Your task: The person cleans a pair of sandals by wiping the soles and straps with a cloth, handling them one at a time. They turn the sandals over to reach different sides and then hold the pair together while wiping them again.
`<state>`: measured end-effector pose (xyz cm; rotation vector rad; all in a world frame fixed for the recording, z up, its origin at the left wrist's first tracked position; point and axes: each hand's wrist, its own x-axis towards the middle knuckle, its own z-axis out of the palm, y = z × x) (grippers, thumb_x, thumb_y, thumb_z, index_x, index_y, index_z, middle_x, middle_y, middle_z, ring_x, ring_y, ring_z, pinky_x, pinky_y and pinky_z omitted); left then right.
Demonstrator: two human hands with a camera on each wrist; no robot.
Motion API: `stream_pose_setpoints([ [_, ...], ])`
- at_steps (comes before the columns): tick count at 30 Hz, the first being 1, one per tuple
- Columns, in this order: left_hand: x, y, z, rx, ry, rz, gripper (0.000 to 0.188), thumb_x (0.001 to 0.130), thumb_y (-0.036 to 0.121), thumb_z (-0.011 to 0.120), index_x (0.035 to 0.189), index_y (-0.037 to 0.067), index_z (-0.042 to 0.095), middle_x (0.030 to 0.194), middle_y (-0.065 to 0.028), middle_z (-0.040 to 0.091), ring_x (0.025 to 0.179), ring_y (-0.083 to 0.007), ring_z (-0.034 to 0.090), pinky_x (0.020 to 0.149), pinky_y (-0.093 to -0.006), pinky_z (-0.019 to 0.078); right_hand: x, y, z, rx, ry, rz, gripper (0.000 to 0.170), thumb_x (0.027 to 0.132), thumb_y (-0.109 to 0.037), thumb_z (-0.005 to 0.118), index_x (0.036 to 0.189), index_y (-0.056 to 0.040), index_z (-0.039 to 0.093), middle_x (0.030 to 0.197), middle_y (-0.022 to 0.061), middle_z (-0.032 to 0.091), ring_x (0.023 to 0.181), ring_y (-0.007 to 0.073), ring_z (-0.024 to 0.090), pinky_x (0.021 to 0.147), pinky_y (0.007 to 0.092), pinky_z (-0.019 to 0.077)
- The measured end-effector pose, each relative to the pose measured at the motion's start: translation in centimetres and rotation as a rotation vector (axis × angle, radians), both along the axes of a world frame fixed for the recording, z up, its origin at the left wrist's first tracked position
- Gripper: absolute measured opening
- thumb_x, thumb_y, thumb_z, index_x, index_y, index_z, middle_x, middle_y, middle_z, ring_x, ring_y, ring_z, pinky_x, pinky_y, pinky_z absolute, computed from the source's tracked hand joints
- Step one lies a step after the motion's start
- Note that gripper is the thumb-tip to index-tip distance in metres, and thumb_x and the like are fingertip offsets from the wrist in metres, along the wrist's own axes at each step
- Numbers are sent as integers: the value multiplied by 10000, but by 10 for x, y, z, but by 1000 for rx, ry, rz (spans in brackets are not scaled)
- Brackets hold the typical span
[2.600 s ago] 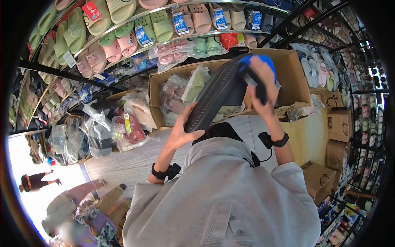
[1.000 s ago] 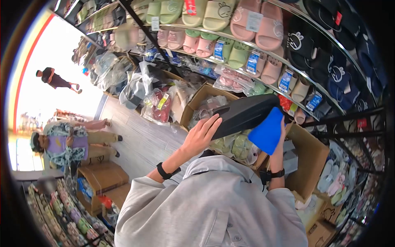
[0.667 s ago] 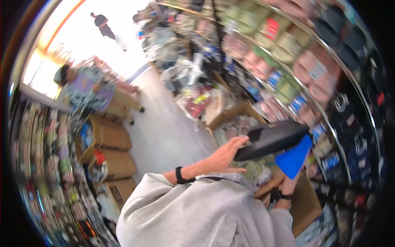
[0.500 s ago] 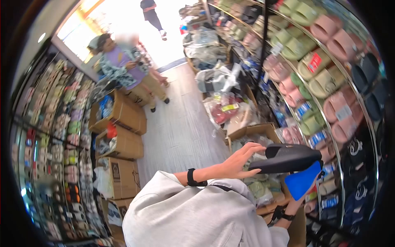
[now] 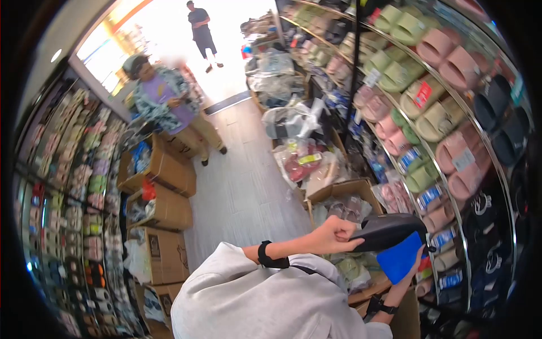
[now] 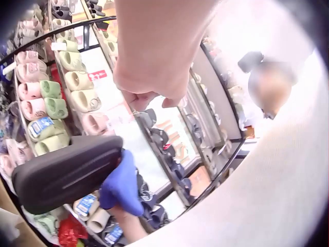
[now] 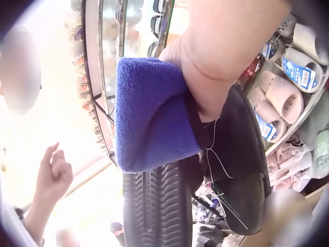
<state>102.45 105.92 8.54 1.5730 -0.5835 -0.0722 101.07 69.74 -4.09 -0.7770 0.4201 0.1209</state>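
A pair of black slippers [image 5: 389, 230] is held out at the right, with a blue cloth [image 5: 400, 257] hanging against it. My right hand [image 5: 416, 264] grips the slippers and cloth; its fingers are mostly hidden. The right wrist view shows a ridged sole [image 7: 157, 206], the fluffy cloth [image 7: 151, 116] over its upper part, the other slipper [image 7: 236, 149] beside it, and a loose string with a tag. Beside the slippers' far end, my left hand [image 5: 332, 234] has curled fingers; in the right wrist view this hand [image 7: 54, 177] is apart from them, holding nothing.
Shelves of slippers [image 5: 415, 107] stand along the right, others [image 5: 79, 186] along the left. An open carton [image 5: 353, 186] of bagged footwear lies below my hands. Cartons [image 5: 169, 209] line the left of the aisle [image 5: 237, 175]. A person [image 5: 169, 101] stands there, another [image 5: 200, 31] by the doorway.
The head view has swung from the shelves to the aisle and doorway. My left hand's fingers, earlier spread at the slippers' end, are now curled. The slippers and cloth are slightly lower.
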Motion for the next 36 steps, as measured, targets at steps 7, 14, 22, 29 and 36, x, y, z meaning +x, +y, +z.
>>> stream_pose_setpoints([
  [7,24,-11,94,-1024,6,-602,610,885,-33,809,572,121,309,510,25,412,441,-129,458,568,-407,627,-68,-4,26,-144,66,-284,496,1059,-424,679,1426,-97,615,1272,15,690,1126,156,664,1003,346,547],
  [14,31,-53,182,-1497,-237,-971,580,854,-142,744,509,162,390,490,72,446,456,-11,464,964,-352,670,-133,-3,35,-359,101,-515,476,1059,-324,713,1447,-74,596,1285,-7,682,1114,90,652,940,292,538],
  [22,46,-73,190,-1277,-106,-1324,594,936,-197,608,553,154,321,531,44,435,479,-44,499,1035,-408,649,-208,13,26,-434,226,-649,502,1052,-370,716,1446,-83,596,1299,22,684,1140,113,649,954,319,544],
  [29,43,-90,183,-1569,-283,-928,571,932,-179,625,599,164,313,563,79,414,506,-52,514,958,-408,684,-220,37,31,-450,242,-736,548,1042,-395,725,1464,-71,593,1340,32,682,1179,130,649,987,336,543],
  [36,49,-75,185,-1391,-149,-1234,572,912,-222,592,589,161,315,561,83,441,559,-37,589,1003,-371,662,-207,52,34,-457,255,-716,528,1040,-409,726,1426,-63,624,1274,23,708,1112,116,672,945,320,559],
])
